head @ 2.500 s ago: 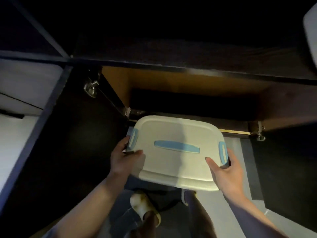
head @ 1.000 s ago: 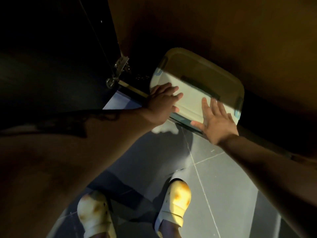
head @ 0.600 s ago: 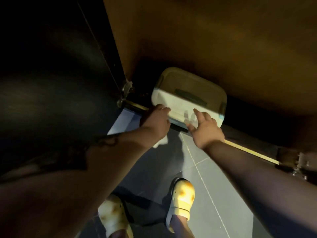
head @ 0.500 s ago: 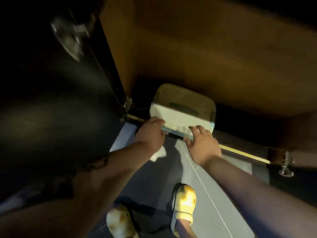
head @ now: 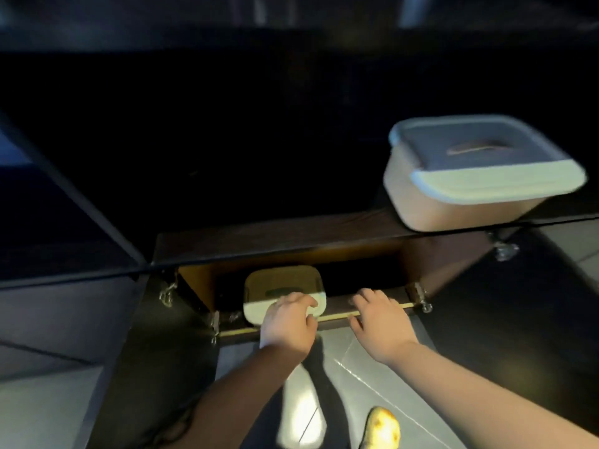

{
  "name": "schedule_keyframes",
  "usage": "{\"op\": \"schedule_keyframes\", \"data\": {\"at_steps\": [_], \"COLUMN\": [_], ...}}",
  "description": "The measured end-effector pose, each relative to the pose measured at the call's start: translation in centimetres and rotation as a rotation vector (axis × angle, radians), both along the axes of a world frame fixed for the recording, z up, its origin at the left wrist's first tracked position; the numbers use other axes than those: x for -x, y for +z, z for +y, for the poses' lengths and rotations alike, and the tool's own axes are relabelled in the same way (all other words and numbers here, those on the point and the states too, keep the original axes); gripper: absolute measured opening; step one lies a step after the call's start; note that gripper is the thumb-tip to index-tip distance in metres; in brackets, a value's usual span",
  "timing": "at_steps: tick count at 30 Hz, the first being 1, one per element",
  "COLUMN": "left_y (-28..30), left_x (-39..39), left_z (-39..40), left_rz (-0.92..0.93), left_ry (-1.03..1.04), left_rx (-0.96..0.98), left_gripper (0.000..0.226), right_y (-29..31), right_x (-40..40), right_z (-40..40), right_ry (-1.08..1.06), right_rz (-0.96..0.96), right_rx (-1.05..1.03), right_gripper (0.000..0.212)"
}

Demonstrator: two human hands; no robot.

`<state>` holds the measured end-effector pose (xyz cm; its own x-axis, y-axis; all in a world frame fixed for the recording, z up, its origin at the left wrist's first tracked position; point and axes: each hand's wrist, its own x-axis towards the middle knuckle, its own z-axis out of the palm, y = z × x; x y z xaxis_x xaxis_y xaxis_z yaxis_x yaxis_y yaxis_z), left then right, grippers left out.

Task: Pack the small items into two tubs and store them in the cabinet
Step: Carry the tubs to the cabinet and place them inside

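Note:
A white lidded tub (head: 282, 285) sits inside the open lower cabinet (head: 366, 280), towards its left side. My left hand (head: 288, 322) rests on the tub's near edge, fingers loosely bent over the lid. My right hand (head: 379, 322) hovers apart from the tub, in front of the cabinet's bottom ledge, with relaxed fingers and nothing in it. A second white tub (head: 470, 170) with a closed lid stands on the dark countertop at the upper right, close to its front edge.
Both dark cabinet doors (head: 155, 351) stand open to the left and right, hinges (head: 167, 294) showing. Grey tiled floor (head: 372, 393) lies below, with my light clog (head: 381, 427) on it. The picture is blurred by head motion.
The tub has gone deeper into the cabinet. My right hand has come off it and moved right. The view has lifted, bringing the countertop and the second tub into sight.

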<state>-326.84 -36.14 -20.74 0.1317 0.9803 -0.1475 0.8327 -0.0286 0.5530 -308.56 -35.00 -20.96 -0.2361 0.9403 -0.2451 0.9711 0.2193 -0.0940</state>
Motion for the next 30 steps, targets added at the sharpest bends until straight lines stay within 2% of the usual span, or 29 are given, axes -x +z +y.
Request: {"op": "schedule_keyframes", "data": {"at_steps": [4, 9, 17, 19, 23, 30], "left_y": [5.6, 9.8, 13.2, 13.6, 13.5, 12.8], "left_x": [-5.0, -12.2, -20.5, -21.8, -23.2, -23.3], "left_z": [1.5, 4.8, 10.9, 12.1, 13.5, 16.4], "left_rz": [-0.030, -0.087, -0.204, -0.207, -0.132, 0.082], "left_ry": [-0.054, -0.047, 0.168, 0.197, 0.199, 0.161], "left_rx": [-0.125, -0.219, -0.385, -0.380, -0.329, -0.219], "left_gripper": [0.032, 0.031, 0.034, 0.035, 0.039, 0.045], "right_y": [5.0, 9.4, 14.7, 14.7, 14.2, 13.8], "right_x": [-5.3, -13.8, -26.0, -28.2, -30.2, -30.4], "right_z": [-0.7, 0.3, 6.9, 9.5, 13.6, 17.2], "right_ry": [-0.083, -0.200, -0.268, -0.282, -0.262, -0.240], "right_rz": [0.067, 0.166, 0.278, 0.256, 0.174, 0.103], "right_rx": [-0.121, -0.260, -0.559, -0.552, -0.379, -0.298], "right_gripper": [0.040, 0.038, 0.025, 0.029, 0.044, 0.045]}}
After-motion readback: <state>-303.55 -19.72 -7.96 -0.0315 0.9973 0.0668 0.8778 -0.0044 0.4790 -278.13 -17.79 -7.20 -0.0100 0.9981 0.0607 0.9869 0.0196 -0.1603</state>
